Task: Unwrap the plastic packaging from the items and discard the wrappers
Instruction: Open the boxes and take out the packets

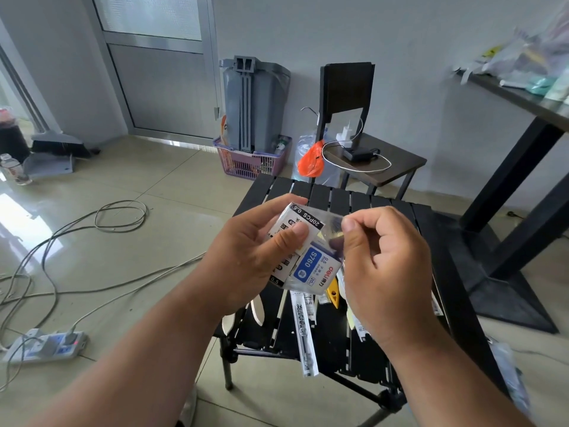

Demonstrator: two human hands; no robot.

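Both bare forearms reach forward and meet above the slatted table's near edge. The left hand [255, 251] cups a small boxed pack, thumb pressed flat across its face. The right hand [385, 263] pinches the clear wrapper between thumb and curled forefinger.

I see a pale grey wall [415, 41] behind a glossy tiled floor [172, 192] catching daylight at left. A grey metal-framed door [160, 75] stands beside a dark chair [348, 97]; cables [120, 215] trail to a power strip [46, 345].
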